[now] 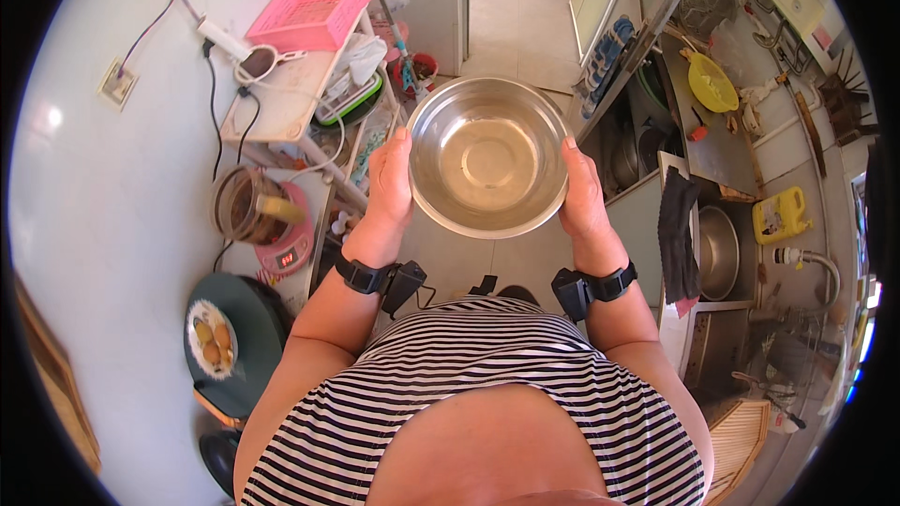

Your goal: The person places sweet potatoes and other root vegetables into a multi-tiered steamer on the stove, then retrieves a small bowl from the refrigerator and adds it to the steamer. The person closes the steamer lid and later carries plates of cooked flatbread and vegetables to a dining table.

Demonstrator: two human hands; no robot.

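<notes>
A round stainless steel basin (490, 158) is held up in front of me between both hands, with its inside facing me. My left hand (391, 179) grips the rim on the left side, thumb up along the edge. On the opposite side my right hand (582, 186) holds the rim in the same way. The fingers behind the basin are hidden. Nothing can be made out inside it but reflections and a small dark speck. Black straps with small devices sit on both wrists.
To the left stand a shelf with a pink plastic basket (309, 14), a glass kettle (242, 207) and a plate of round food (212, 339). On the right are a sink with a metal bowl (717, 253), a yellow jug (780, 216), a faucet (823, 267) and a yellow colander (711, 82).
</notes>
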